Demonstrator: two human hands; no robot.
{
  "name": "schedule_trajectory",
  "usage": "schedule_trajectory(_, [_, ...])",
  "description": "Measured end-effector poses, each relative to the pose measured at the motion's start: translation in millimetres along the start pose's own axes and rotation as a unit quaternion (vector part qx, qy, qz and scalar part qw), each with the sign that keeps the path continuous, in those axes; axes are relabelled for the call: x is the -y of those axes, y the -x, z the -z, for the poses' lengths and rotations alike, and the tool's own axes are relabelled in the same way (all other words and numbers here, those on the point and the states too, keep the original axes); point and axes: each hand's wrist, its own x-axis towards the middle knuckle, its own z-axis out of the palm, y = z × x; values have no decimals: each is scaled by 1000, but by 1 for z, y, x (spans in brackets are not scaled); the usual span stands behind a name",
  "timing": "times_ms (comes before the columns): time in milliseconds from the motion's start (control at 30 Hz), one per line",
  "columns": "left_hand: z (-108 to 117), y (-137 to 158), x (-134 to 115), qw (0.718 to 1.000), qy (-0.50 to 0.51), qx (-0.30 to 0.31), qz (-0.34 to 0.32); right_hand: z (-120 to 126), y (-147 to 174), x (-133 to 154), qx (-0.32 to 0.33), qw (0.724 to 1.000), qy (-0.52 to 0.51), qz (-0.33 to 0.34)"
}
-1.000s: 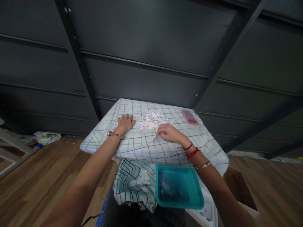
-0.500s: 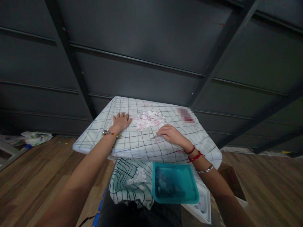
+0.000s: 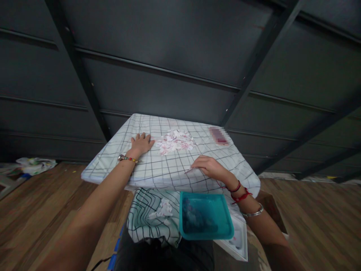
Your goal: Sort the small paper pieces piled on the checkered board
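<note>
A low table [image 3: 166,173] is covered in white cloth with dark checked lines. On it lies a loose heap of small white and pinkish scraps [image 3: 176,141], paper-like in look. My left hand [image 3: 141,143] rests flat on the cloth just left of the heap, fingers spread. Nearer to me and to the right, my right hand [image 3: 211,167] pinches a thin, pale pinkish slip [image 3: 190,170] between thumb and fingers. The slip is too small for me to tell its exact kind. Below the table edge sits a teal plastic tray [image 3: 222,212], with pale, blurry bits inside.
A green-white checked cloth [image 3: 138,224] on my lap carries more white scraps [image 3: 165,209]. Under the tray is a white box [image 3: 241,244]. A pixelated dark-red object [image 3: 218,135] lies at the table's back right. A dark panelled wall [image 3: 158,82] stands behind.
My right hand has drawn back from the heap, toward me and slightly right, with the slip in its fingers. My left hand stays flat on the cloth. The view has shifted slightly.
</note>
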Motion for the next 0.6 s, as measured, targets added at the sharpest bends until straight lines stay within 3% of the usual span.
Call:
schedule_trajectory(167, [0,-1,0,1000,-4,0,-4,-4,-6,0,-46,998,31,-11])
schedule_trajectory(400, [2,2,0,1000,-17,-6,-14,-5,-2,6,-1,999,33,4])
schedule_trajectory(600, [1,0,1,1000,-23,-6,-15,5,19,28,-2,999,30,-31])
